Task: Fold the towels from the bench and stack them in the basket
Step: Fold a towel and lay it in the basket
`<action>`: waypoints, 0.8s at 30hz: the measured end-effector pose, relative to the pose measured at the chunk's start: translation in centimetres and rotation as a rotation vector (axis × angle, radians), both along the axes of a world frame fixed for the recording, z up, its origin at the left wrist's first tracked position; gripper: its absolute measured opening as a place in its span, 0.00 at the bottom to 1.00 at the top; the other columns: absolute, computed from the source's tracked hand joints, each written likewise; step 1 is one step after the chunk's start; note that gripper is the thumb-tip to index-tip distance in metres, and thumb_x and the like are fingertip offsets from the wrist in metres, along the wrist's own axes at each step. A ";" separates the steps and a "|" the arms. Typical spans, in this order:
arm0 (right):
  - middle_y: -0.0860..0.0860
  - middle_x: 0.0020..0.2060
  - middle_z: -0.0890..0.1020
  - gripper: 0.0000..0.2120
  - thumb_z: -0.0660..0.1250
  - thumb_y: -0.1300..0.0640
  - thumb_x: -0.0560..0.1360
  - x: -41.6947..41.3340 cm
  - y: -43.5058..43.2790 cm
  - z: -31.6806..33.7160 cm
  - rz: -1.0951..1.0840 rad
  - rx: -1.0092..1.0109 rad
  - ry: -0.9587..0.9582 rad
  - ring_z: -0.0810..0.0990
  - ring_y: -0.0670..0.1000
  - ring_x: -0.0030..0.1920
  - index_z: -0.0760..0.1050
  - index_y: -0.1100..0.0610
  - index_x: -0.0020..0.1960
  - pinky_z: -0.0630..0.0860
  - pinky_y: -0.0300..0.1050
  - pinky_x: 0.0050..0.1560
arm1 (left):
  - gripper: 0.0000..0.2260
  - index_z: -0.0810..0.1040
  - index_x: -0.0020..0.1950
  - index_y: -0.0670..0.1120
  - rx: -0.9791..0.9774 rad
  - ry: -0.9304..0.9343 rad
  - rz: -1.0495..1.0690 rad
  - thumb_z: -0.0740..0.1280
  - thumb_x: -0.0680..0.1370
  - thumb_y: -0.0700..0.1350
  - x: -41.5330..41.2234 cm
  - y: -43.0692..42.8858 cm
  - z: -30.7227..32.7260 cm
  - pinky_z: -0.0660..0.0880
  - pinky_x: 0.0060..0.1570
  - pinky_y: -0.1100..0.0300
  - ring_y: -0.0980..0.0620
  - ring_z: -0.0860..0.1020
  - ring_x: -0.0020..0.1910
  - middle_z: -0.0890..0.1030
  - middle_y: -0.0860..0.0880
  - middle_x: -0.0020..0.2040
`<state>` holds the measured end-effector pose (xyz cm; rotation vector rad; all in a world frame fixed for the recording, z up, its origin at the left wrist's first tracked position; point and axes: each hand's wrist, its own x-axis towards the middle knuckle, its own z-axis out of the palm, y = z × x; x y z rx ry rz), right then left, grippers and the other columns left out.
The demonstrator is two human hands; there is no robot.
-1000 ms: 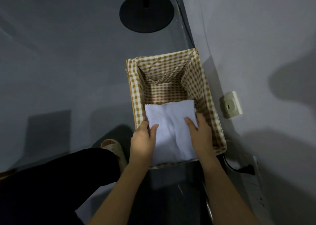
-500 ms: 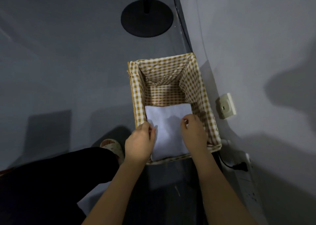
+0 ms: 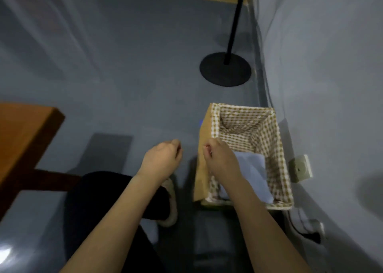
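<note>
A basket [image 3: 277,148] with a brown-and-white checked lining stands on the floor by the right wall. A folded white towel [image 3: 253,173] lies flat inside it at the near end, partly hidden by my right forearm. My right hand [image 3: 219,158] hovers over the basket's left rim, fingers loosely curled and holding nothing. My left hand [image 3: 161,158] is in the air to the left of the basket, above the floor, also loosely curled and holding nothing.
A wooden bench [image 3: 22,136] juts in at the left. A black lamp stand with a round base [image 3: 226,69] sits beyond the basket. A wall socket [image 3: 300,168] and a plugged cable [image 3: 310,234] are on the right wall. My dark trouser leg and slipper [image 3: 170,206] are below.
Both hands let go of the towel, which now lies in the basket, and have lifted out and moved left. My view has swung left, bringing the bench into sight.
</note>
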<state>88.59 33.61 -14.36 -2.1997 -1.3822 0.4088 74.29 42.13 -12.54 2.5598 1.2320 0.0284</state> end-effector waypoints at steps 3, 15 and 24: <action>0.58 0.43 0.77 0.13 0.56 0.53 0.77 -5.1 3.4 1.9 0.141 0.026 -0.007 0.77 0.61 0.46 0.75 0.61 0.45 0.72 0.54 0.47 | 0.09 0.73 0.52 0.44 0.050 -0.022 0.150 0.58 0.80 0.49 -7.0 1.1 2.8 0.72 0.44 0.51 0.40 0.77 0.50 0.79 0.44 0.51; 0.51 0.52 0.74 0.10 0.55 0.54 0.82 -33.0 9.5 7.9 0.939 0.031 -0.064 0.74 0.53 0.53 0.72 0.56 0.55 0.66 0.43 0.44 | 0.10 0.73 0.55 0.47 0.176 0.040 0.842 0.56 0.82 0.50 -37.3 -6.5 9.3 0.69 0.38 0.57 0.45 0.78 0.48 0.79 0.48 0.51; 0.48 0.53 0.75 0.11 0.55 0.53 0.82 -49.9 3.4 9.6 1.445 0.040 -0.085 0.74 0.47 0.51 0.72 0.55 0.59 0.73 0.42 0.48 | 0.10 0.74 0.54 0.49 0.176 -0.015 1.388 0.58 0.80 0.51 -48.8 -19.9 8.9 0.75 0.44 0.54 0.45 0.79 0.48 0.82 0.48 0.51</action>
